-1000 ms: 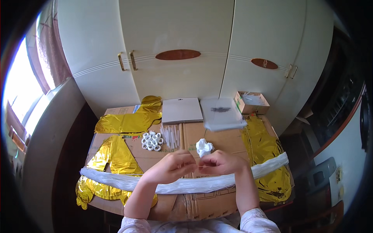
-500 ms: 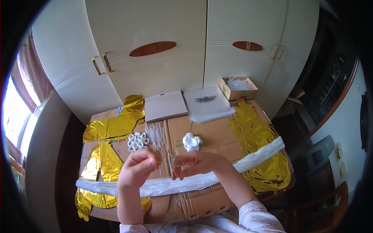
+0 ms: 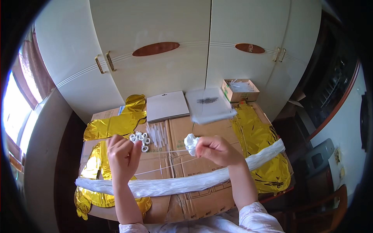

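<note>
My left hand (image 3: 123, 157) is closed, its fingers curled, left of the middle and next to a cluster of white rings (image 3: 140, 139). My right hand (image 3: 218, 150) is pinched, partly in front of a crumpled white bundle (image 3: 191, 143). A thin white string (image 3: 163, 151) runs taut between the two hands, and a second slack strand (image 3: 157, 169) hangs below it. Under both wrists a long hank of white string (image 3: 175, 186) lies across the table from left to right. Clear plastic tubes (image 3: 157, 134) lie beyond the string.
Flat gold foil balloons lie at the left (image 3: 99, 165) and right (image 3: 258, 143) of the cardboard-covered table (image 3: 186, 130). Farther back are a stack of grey-white cards (image 3: 167, 105), a clear plastic bag (image 3: 210, 108) and an open box of clear sticks (image 3: 241, 93). White cupboards (image 3: 151, 73) stand behind.
My hands have moved apart, left hand to the left and right hand to the right, drawing the string out between them. Earlier they were close together in the middle.
</note>
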Demonstrator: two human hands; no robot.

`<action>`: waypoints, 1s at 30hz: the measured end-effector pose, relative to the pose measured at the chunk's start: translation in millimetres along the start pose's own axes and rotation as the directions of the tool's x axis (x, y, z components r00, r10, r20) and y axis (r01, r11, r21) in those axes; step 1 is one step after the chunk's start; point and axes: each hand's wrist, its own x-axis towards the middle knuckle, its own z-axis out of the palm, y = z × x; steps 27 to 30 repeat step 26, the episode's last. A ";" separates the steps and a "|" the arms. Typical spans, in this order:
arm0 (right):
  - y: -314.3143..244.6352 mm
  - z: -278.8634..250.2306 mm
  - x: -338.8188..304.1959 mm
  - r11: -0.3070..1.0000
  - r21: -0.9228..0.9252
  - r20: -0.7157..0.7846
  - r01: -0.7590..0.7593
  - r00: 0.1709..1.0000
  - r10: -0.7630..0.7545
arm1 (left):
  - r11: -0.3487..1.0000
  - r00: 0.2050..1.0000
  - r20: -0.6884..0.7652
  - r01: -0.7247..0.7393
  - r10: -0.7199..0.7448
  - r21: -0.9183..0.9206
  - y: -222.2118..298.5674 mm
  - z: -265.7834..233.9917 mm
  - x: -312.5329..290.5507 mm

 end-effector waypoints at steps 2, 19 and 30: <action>-1.6 -7.0 -3.8 0.998 0.048 -0.028 -0.031 0.999 0.032 | 0.950 0.990 0.138 0.079 -0.038 -0.303 0.4 -0.4 0.6; -15.1 11.5 2.0 0.881 -0.468 -0.177 0.076 0.968 -0.178 | 0.404 0.956 0.276 0.293 -0.103 -0.866 7.6 4.4 -8.7; -14.3 32.5 3.8 0.925 -0.349 0.066 0.148 0.989 -0.133 | 0.181 0.896 0.033 0.126 -0.443 -0.975 25.6 15.4 1.2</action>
